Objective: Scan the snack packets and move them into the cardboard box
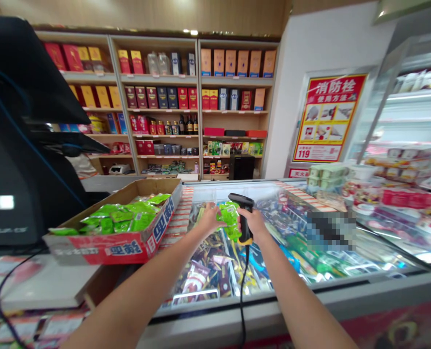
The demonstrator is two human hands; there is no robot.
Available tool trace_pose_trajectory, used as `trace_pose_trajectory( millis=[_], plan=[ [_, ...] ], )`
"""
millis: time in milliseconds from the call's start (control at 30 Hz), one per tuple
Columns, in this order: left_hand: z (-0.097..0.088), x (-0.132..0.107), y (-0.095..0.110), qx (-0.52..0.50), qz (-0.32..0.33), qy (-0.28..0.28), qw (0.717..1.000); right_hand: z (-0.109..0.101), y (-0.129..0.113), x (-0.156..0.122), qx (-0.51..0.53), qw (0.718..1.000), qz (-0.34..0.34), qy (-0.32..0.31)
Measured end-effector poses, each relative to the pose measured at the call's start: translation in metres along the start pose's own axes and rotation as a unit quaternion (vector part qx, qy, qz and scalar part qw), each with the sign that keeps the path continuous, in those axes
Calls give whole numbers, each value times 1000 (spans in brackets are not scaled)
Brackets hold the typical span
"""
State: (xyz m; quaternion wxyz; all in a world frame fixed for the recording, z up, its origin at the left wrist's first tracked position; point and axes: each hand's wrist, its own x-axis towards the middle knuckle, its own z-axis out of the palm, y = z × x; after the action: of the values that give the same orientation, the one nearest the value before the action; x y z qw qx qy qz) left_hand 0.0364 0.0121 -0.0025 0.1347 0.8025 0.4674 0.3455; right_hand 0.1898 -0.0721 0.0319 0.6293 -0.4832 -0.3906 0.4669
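Over the glass top of the freezer, a bright green snack packet is held up by my left hand, whose fingers grip its left edge. My right hand is wrapped round the handle of a black and yellow barcode scanner. The scanner stands upright just right of the packet, its head at the top, and its cable hangs down toward me. Some of my right fingers are hidden behind the handle; whether they touch the packet I cannot tell.
At left, an open cardboard box holds several green packets. A black checkout terminal stands beyond it. Frozen goods show through the freezer glass. Cartons and food packs are stacked at right. Shelves of boxes line the back wall.
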Motion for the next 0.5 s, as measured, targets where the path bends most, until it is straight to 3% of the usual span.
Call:
trace_pose_trajectory(
  millis=[167, 333, 400, 500],
  plan=[
    [-46, -18, 9, 79, 16, -6, 997, 21, 4, -4, -12, 999, 6, -29],
    [-138, -32, -5, 138, 27, 79, 987, 57, 9, -10, -26, 996, 25, -86],
    [-182, -34, -24, 181, -19, 104, 978, 72, 15, -12, -25, 994, 25, -105],
    [-237, -34, -65, 245, -161, 99, 951, 87, 30, -15, -24, 990, 12, -136]
  ],
)
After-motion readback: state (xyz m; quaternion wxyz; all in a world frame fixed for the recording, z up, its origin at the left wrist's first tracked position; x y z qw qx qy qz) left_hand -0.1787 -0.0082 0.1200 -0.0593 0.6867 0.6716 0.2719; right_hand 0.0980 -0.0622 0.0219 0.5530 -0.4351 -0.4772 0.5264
